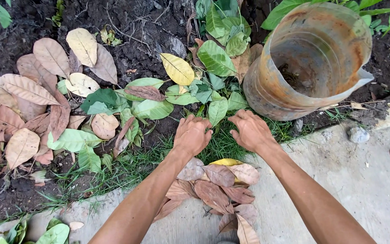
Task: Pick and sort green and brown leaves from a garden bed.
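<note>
Fingertips of both hands buried in grass (222, 144), grip unclear. Bucket (310, 63) rim cut by top edge. Forearms cut by bottom edge.

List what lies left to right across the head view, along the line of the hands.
Brown dry leaves → green leaves → left hand → right hand → rusty bucket → small stone on the concrete.

Hands (222, 133) on grass (222, 147) — leaf pile (217, 190) nearer, on concrete (339, 171) — bucket (310, 58) far right.
</note>
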